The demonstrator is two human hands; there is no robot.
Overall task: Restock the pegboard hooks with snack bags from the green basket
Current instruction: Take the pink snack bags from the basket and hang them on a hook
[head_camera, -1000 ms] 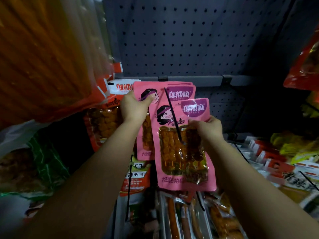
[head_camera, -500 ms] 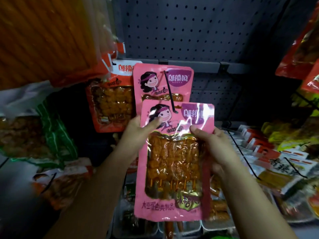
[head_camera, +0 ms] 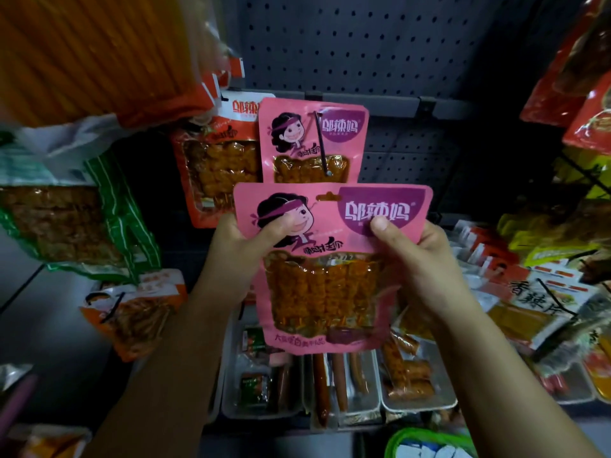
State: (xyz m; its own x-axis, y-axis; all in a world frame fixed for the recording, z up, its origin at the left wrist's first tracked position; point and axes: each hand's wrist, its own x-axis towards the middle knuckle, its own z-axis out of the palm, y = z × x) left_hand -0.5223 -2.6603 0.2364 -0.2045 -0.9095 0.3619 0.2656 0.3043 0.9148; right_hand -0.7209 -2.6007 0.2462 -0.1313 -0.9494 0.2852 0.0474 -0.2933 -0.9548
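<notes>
I hold a pink snack bag point(head_camera: 327, 276) upright in front of me with both hands. My left hand point(head_camera: 238, 246) pinches its upper left part, thumb over the cartoon face. My right hand point(head_camera: 413, 256) pinches its upper right part, thumb on the purple label. The bag is off the hook, just below it. A second pink bag point(head_camera: 312, 143) of the same kind hangs on a black pegboard hook point(head_camera: 322, 147) above. The dark pegboard point(head_camera: 363, 41) rises behind. The green basket's rim point(head_camera: 426, 438) shows at the bottom edge.
An orange-red bag point(head_camera: 215, 166) hangs left of the hooked pink one. Big orange packs point(head_camera: 92, 54) hang close at upper left, green-striped bags point(head_camera: 66, 213) below them. Red and yellow bags point(head_camera: 578, 77) crowd the right. White trays point(head_camera: 330, 385) of sausages lie on the shelf below.
The front pink bag has come off the hook and moved down toward me, both hands still holding it. The other pink bag stays hanging.
</notes>
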